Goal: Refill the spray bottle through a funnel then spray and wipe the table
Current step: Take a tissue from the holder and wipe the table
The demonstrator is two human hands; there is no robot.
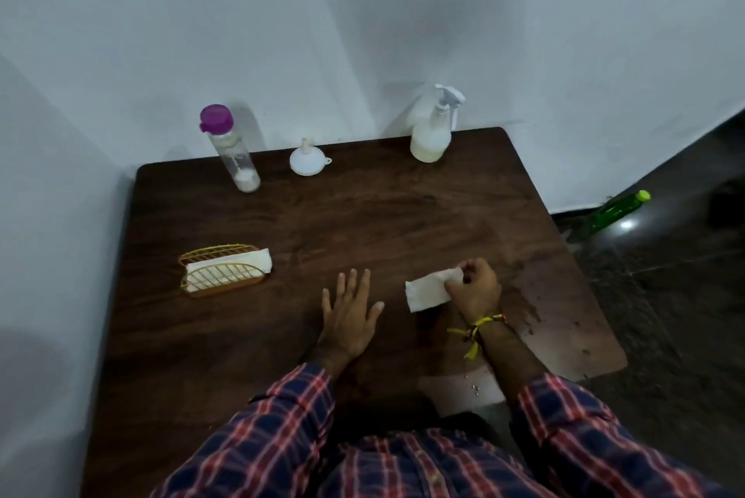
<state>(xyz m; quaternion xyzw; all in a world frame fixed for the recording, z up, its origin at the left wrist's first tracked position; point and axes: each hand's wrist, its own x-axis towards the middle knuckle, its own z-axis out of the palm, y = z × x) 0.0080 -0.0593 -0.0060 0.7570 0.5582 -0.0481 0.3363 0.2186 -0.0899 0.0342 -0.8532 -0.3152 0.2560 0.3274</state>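
A white spray bottle (432,130) holding pale liquid stands at the back right of the dark wooden table (282,223). A white funnel (307,159) sits upside down at the back middle. Left of it stands a clear bottle (234,152) with a purple cap, almost empty. My right hand (473,288) pinches a folded white tissue (428,291) that lies on the table near the front right. My left hand (350,312) rests flat on the table, fingers spread, just left of the tissue.
A gold wire napkin holder (221,271) with white napkins stands at the left. Wet streaks and droplets (528,308) mark the table's right side. A green bottle (614,211) lies on the floor to the right. White walls close the back and left.
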